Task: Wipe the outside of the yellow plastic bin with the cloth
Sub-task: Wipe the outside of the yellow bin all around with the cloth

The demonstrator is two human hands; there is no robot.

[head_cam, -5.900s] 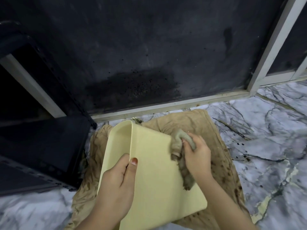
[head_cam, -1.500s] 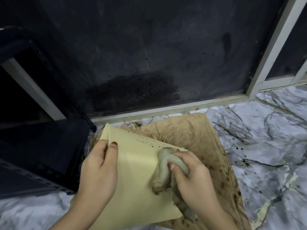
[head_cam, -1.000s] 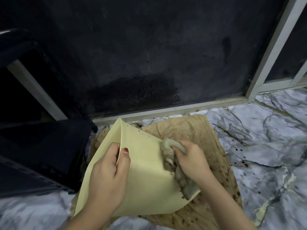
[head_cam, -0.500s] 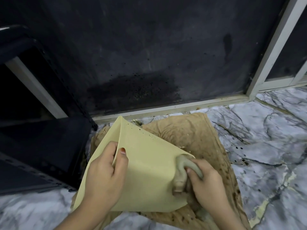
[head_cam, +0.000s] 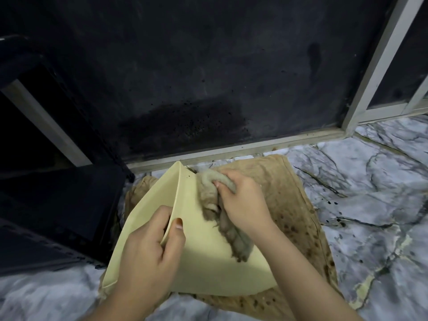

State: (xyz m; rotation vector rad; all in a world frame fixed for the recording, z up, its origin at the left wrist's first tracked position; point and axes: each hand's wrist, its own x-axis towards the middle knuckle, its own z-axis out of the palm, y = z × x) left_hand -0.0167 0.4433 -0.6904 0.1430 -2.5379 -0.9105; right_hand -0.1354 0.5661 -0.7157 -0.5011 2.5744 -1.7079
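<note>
The pale yellow plastic bin (head_cam: 208,262) lies tilted on its side in the lower middle, one corner pointing up toward the dark wall. My left hand (head_cam: 148,253) grips its upper edge, fingers over one face and thumb on the other. My right hand (head_cam: 243,202) is closed on a grey, dirty cloth (head_cam: 213,195), pressed against the bin's right outer face near the top corner. The cloth's loose end hangs down across that face. A few dark specks dot the bin near its top edge.
A stained tan towel (head_cam: 291,205) is spread on the marble floor (head_cam: 370,193) under the bin. A dark, splattered panel (head_cam: 208,77) with a pale frame stands right behind. A black unit (head_cam: 51,212) sits close on the left.
Over the last half second my right hand slid the cloth from the bin's lower right edge up to its top corner. My left hand kept its hold as the bin turned slightly.
</note>
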